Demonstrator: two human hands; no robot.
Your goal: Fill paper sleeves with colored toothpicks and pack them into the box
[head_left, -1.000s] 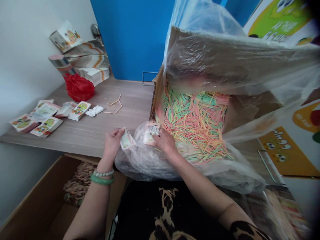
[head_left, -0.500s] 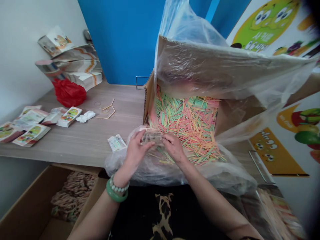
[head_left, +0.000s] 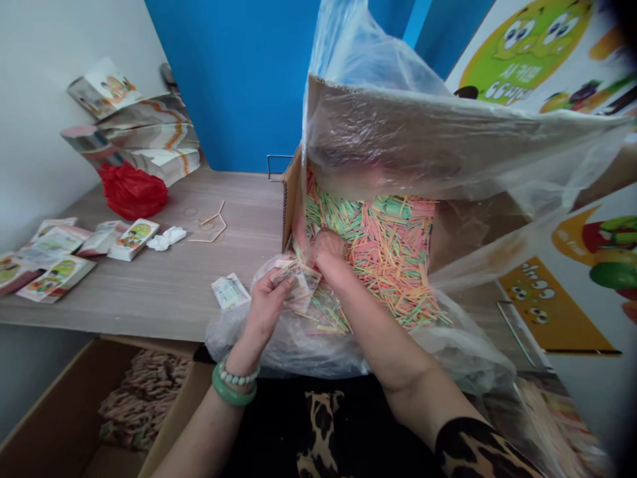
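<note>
My left hand (head_left: 270, 295) pinches a small clear printed packet (head_left: 301, 284) between thumb and fingers, over the front edge of the plastic-lined box. My right hand (head_left: 330, 247) reaches into the left part of that box. Its fingers point down among short thin pastel sticks (head_left: 388, 259) in pink, green, yellow and orange, and I cannot see what they grip. Clear plastic liner (head_left: 308, 342) spills over the box's front. Left of my left hand, another small packet (head_left: 230, 291) lies flat on the table.
On the left stand a red plastic bag (head_left: 133, 192), stacked printed cartons (head_left: 169, 162) and several printed packs (head_left: 57, 279). A crumpled white tissue (head_left: 166, 239) and bent sticks (head_left: 215, 229) lie nearby. Below left is an open carton (head_left: 54, 411) holding bundled packets. The box's cardboard flap (head_left: 398, 139) rises behind the sticks.
My right hand has let go of the packet and moved forward into the sticks. My left hand keeps the packet, which now lies tilted and spread more flatly in view.
</note>
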